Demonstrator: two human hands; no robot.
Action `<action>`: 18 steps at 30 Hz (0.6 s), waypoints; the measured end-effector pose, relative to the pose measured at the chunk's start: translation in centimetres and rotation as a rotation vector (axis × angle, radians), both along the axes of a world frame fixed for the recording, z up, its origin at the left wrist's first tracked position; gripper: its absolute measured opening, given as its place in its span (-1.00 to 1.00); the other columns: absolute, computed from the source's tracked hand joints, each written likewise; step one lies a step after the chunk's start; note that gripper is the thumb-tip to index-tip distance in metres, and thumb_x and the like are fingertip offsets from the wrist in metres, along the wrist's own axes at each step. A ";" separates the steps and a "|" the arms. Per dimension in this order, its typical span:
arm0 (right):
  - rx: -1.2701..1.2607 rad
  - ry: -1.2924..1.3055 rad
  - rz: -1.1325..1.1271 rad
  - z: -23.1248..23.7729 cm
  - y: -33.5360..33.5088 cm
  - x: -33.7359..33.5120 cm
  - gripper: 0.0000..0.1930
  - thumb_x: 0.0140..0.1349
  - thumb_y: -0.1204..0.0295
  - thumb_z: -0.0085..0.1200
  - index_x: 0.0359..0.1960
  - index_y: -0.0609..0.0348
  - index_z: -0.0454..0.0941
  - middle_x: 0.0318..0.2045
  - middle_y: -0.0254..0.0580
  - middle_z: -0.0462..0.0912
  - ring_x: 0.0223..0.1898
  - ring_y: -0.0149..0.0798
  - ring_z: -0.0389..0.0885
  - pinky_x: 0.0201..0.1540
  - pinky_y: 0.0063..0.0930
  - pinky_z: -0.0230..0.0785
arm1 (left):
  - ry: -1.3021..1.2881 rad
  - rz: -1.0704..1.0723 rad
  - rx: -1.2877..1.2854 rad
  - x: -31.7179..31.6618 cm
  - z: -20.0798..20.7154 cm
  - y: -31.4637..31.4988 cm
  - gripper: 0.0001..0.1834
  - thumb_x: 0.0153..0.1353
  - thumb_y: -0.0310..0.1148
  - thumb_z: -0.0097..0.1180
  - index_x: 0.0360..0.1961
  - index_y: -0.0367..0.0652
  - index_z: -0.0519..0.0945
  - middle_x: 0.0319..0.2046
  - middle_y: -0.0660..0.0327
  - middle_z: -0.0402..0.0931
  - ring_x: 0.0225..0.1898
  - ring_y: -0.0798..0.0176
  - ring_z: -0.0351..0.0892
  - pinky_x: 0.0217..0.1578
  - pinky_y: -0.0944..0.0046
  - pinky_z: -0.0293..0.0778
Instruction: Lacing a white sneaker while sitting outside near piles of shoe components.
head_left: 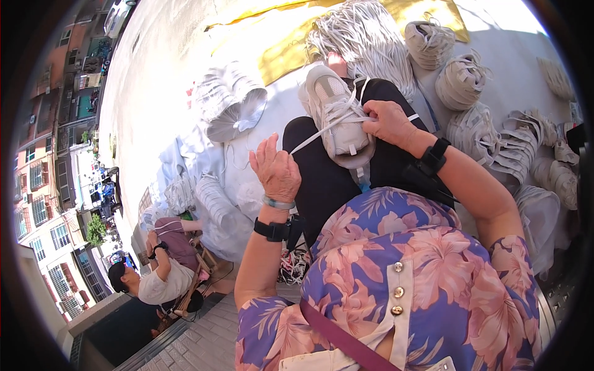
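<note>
A white lace-up sneaker (344,133) rests on my lap, between my dark-trousered thighs, its heel end towards me. My left hand (276,172) is out to the left of the shoe, and a white shoelace (314,140) runs straight from the eyelets to its thumb side. The fingers point upward, with the lace held at the thumb. At the shoe's right edge, my right hand (391,125) pinches the lacing by the collar; a white lace end shows beyond the knuckles. The exact fingertip grip is partly hidden.
A heap of white laces (360,40) lies beyond my knees, beside a yellow sheet (288,59). Stacked shoes (463,80) line the right side. White shoe pieces (229,102) lie at left. Another person (162,281) sits working at the lower left.
</note>
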State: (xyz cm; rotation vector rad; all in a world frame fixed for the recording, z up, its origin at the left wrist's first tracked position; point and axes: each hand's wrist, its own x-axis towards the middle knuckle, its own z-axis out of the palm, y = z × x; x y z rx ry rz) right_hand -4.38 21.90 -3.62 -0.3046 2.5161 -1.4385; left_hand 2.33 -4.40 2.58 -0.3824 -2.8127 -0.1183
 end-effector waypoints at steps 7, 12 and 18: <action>-0.034 -0.057 0.020 0.3 -0.4 0.4 -0.68 -0.17 0.35 0.09 -0.38 0.33 0.49 -0.63 -0.14 0.49 -0.59 -0.29 0.47 -0.46 -0.45 0.33 | -0.402 0.957 -0.405 13.7 -1.4 -22.8 -0.77 -0.10 -0.33 0.04 -0.40 -0.20 0.61 -0.06 0.14 0.42 -0.10 0.03 0.44 -0.09 -0.02 0.24; -0.044 -0.073 -0.008 -0.2 -1.1 0.1 -0.64 -0.19 0.31 0.09 -0.34 0.31 0.48 -0.60 -0.06 0.53 -0.49 -0.10 0.54 -0.37 -0.35 0.36 | -0.631 1.086 -0.506 15.4 -1.3 -24.0 -0.77 -0.08 -0.28 0.06 -0.40 -0.13 0.61 -0.17 0.15 0.48 -0.19 0.03 0.48 -0.19 -0.03 0.30; -0.225 -0.203 -0.065 0.2 -1.1 -1.2 -0.65 -0.06 0.39 0.06 -0.19 0.27 0.46 -0.57 -0.09 0.54 -0.48 -0.19 0.54 -0.37 -0.41 0.35 | -0.145 0.267 0.119 4.6 -5.1 -12.5 -0.77 -0.07 -0.31 0.14 -0.35 -0.16 0.56 -0.13 0.09 0.47 -0.14 0.00 0.43 -0.09 0.04 0.26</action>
